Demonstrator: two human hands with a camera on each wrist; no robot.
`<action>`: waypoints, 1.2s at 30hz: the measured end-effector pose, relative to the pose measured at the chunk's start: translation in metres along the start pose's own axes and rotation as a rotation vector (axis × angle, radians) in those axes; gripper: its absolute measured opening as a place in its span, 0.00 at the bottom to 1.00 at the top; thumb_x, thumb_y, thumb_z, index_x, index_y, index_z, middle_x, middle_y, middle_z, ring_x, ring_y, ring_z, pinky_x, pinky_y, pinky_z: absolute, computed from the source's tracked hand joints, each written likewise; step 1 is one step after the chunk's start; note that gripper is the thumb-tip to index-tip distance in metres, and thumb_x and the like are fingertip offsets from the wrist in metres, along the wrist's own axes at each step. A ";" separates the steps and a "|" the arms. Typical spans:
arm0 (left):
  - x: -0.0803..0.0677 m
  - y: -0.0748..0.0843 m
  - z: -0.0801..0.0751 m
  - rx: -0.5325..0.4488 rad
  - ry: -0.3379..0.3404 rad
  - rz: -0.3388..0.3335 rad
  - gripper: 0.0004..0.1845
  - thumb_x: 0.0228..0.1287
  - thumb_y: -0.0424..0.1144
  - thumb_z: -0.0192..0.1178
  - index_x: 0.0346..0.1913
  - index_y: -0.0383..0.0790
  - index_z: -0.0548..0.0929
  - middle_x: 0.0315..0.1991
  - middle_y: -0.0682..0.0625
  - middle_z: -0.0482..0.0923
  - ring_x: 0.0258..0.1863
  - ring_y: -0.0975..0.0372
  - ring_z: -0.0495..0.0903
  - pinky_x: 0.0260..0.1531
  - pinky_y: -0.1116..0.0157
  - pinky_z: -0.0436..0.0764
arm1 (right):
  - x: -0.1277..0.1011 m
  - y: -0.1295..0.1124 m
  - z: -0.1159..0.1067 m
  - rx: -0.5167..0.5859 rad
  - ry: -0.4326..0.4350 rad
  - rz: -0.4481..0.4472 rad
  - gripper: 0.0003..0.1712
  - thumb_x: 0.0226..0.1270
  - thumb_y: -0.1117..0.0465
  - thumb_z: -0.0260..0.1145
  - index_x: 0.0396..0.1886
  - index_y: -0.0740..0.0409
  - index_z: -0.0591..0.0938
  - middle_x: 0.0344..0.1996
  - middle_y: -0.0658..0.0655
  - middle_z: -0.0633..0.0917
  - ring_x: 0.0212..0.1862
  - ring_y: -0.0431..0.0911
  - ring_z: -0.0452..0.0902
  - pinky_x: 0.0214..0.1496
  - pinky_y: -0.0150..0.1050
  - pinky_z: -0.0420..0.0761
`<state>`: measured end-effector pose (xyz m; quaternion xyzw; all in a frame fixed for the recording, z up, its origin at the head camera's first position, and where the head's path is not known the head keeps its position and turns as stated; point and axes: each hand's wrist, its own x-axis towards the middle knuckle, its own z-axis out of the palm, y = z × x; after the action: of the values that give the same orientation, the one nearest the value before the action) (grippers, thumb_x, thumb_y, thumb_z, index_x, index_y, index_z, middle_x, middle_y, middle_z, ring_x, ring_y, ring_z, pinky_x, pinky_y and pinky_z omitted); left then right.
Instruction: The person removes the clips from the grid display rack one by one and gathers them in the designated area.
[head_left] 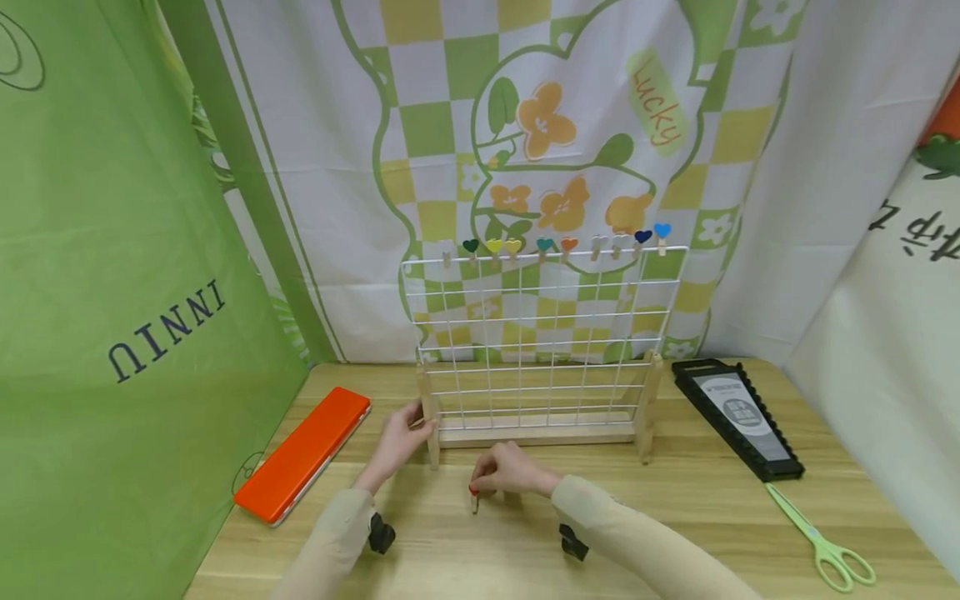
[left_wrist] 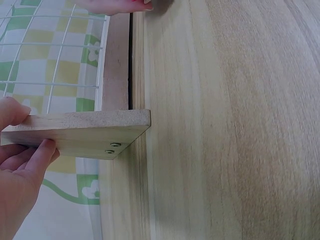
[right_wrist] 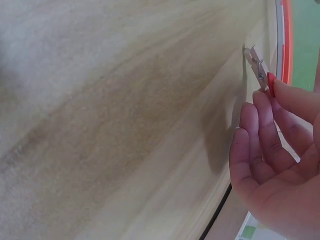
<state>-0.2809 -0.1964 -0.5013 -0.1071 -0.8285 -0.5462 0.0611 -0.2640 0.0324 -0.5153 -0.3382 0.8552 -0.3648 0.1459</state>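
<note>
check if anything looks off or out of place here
One clip is off the rack: the right hand pinches a red-heart peg above the table, while the others sit along the wire grid's top edge. The left hand grips the rack's wooden foot. Nothing looks damaged or spilled.

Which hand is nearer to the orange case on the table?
Left. The left hand grips the wire rack's wooden foot, just right of the orange case. The right hand pinches a red-tipped clothespin farther right.
</note>
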 end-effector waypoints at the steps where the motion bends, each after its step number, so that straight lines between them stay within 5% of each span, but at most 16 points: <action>1: 0.000 0.000 0.000 0.002 0.000 0.000 0.26 0.65 0.24 0.60 0.65 0.19 0.70 0.59 0.25 0.76 0.61 0.38 0.77 0.57 0.48 0.83 | 0.000 0.001 0.000 0.002 0.000 0.001 0.05 0.63 0.61 0.70 0.30 0.58 0.89 0.29 0.54 0.91 0.25 0.29 0.75 0.29 0.21 0.76; 7: 0.004 -0.012 0.000 -0.010 0.000 -0.003 0.26 0.65 0.26 0.61 0.66 0.23 0.72 0.59 0.27 0.77 0.61 0.39 0.77 0.57 0.51 0.83 | 0.003 0.004 0.001 -0.012 0.004 -0.022 0.05 0.63 0.63 0.71 0.31 0.59 0.89 0.29 0.54 0.91 0.27 0.29 0.77 0.31 0.21 0.78; 23: 0.004 -0.010 0.005 0.012 0.022 -0.040 0.25 0.65 0.23 0.59 0.64 0.19 0.71 0.60 0.24 0.75 0.62 0.37 0.76 0.58 0.46 0.81 | 0.005 0.000 -0.006 -0.034 0.023 -0.003 0.05 0.63 0.62 0.71 0.35 0.59 0.89 0.33 0.55 0.91 0.33 0.37 0.82 0.37 0.24 0.81; 28: 0.004 -0.011 0.004 0.004 0.018 -0.044 0.26 0.65 0.23 0.59 0.65 0.20 0.70 0.60 0.25 0.75 0.62 0.38 0.76 0.59 0.47 0.81 | 0.000 -0.019 -0.029 -0.043 0.044 -0.034 0.07 0.67 0.60 0.67 0.38 0.58 0.88 0.37 0.54 0.90 0.36 0.38 0.83 0.39 0.25 0.82; 36: 0.003 -0.008 0.000 -0.034 -0.007 -0.023 0.26 0.65 0.25 0.60 0.66 0.21 0.71 0.60 0.26 0.75 0.62 0.39 0.77 0.58 0.50 0.83 | -0.007 -0.076 -0.097 -0.093 0.146 -0.184 0.09 0.69 0.61 0.66 0.42 0.59 0.88 0.39 0.57 0.91 0.37 0.42 0.87 0.41 0.25 0.86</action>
<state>-0.2861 -0.1989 -0.5082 -0.1005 -0.8205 -0.5605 0.0502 -0.2708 0.0500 -0.3938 -0.3943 0.8447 -0.3605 0.0332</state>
